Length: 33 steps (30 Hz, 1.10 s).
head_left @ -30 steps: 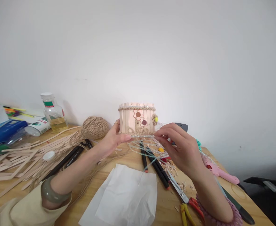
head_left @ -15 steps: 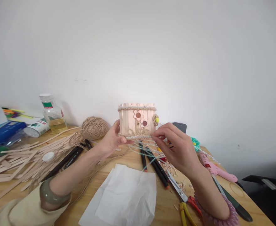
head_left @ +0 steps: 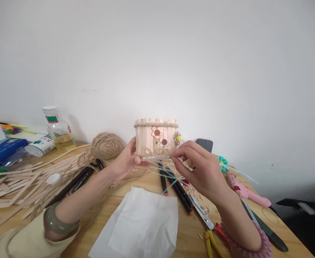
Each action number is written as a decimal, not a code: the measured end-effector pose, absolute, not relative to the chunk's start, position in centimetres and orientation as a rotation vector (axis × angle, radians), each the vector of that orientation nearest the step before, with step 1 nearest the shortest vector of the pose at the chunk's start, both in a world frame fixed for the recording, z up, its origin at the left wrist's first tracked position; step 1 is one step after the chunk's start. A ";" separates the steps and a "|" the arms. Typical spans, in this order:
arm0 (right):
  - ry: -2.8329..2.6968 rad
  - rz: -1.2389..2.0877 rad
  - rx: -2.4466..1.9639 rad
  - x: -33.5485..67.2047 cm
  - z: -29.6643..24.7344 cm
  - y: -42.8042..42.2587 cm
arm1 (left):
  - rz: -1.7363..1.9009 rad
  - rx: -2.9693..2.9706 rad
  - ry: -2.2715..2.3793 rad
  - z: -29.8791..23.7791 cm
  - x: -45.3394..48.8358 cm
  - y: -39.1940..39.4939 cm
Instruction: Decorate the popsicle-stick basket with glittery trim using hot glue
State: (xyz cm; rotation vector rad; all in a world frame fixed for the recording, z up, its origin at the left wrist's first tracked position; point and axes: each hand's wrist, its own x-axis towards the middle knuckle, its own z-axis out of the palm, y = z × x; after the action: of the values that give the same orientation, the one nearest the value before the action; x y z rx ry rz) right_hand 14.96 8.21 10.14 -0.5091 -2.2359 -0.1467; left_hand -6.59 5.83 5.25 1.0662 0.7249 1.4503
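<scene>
My left hand (head_left: 129, 159) grips the left side and underside of a small container made of wooden craft sticks (head_left: 145, 139), held up above the table. Braided twine rings its upper part, and two flower shapes decorate the front. A yellow-centred twine flower (head_left: 178, 138) sits on its right side. Along the bottom edge runs a shiny tinsel cord (head_left: 156, 157). With thumb and forefinger, my right hand (head_left: 197, 165) pinches that cord at the lower right corner. Loose loops of the cord hang beneath the container.
Craft sticks (head_left: 20, 186), a twine ball (head_left: 107, 145) and a glass bottle (head_left: 62, 132) are at left. White paper (head_left: 144, 222) lies in front. Black markers (head_left: 179, 190), scissors (head_left: 204, 215) and a pink glue gun (head_left: 250, 193) lie right, with a phone (head_left: 204, 144) behind.
Both hands keep their holds on the container and cord, with only a very slight shift. The loose tinsel end at right has moved a little outward.
</scene>
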 end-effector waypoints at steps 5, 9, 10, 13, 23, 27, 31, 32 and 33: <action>-2.245 -0.164 -0.530 14.7 9.9 8.2 | 1.488 1.039 0.750 5.0 -6.4 5.8; -2.260 -0.126 -0.518 14.8 9.8 8.3 | 1.508 1.021 0.745 5.1 -6.3 5.9; -2.270 -0.095 -0.513 14.8 9.9 8.4 | 1.511 1.018 0.737 5.0 -6.4 6.0; -2.291 0.022 -0.485 15.0 10.1 8.5 | 1.518 1.019 0.704 4.9 -6.8 6.2; -2.259 0.178 -0.427 16.3 10.5 8.7 | 1.544 1.074 0.574 4.6 -8.2 6.8; -2.243 0.175 -0.430 16.6 10.7 8.7 | 1.553 1.057 0.526 4.6 -8.3 6.8; -2.232 0.170 -0.439 16.3 10.9 8.5 | 1.554 1.006 0.503 4.7 -8.2 6.8; -2.232 0.167 -0.439 16.3 11.0 8.5 | 1.553 0.988 0.501 4.6 -8.2 6.8; -2.234 0.168 -0.444 16.2 11.0 8.5 | 1.550 0.970 0.499 4.6 -8.2 6.7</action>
State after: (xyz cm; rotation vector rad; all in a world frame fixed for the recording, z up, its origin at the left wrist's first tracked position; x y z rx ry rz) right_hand 16.17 8.49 11.03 -0.4438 -2.2337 0.1682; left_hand -8.24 6.75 4.59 0.9704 0.4986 1.5503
